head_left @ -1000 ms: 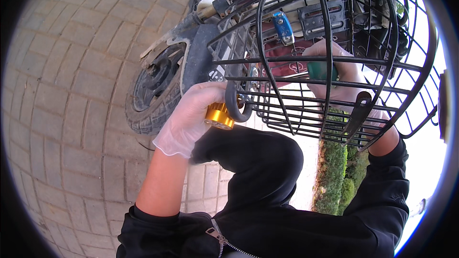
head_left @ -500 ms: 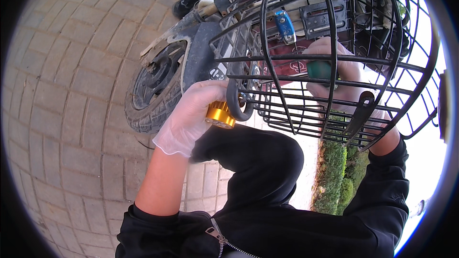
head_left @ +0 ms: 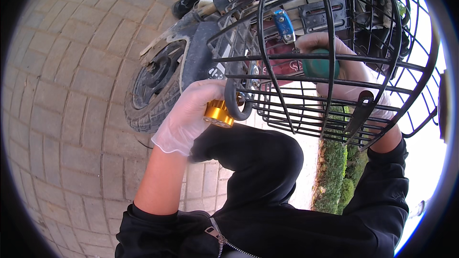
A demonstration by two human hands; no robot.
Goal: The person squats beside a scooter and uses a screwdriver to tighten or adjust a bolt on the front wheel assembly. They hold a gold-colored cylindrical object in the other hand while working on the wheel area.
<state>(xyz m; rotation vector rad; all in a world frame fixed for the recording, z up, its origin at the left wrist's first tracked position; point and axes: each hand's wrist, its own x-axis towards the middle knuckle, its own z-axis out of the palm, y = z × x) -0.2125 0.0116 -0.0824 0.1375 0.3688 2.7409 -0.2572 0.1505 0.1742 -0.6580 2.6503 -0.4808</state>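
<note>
Black wire forms the basket [head_left: 330,24] before you; at its lower left corner your left hand [head_left: 184,112], in a translucent glove, is curled beside the gold cylinder [head_left: 219,114], fingertips hidden, so I cannot tell whether it grips that piece; your right hand [head_left: 351,74], gloved likewise, shows through the bars, its fingers closed around the green handle [head_left: 319,69], between the basket's upper and lower edges; whether that handle lies inside the basket or beyond it I cannot tell; a blue clamp [head_left: 284,26] shows above and left of the handle; past the basket's left edge a dusty wheel [head_left: 155,71] stands on paving [head_left: 71,105].
</note>
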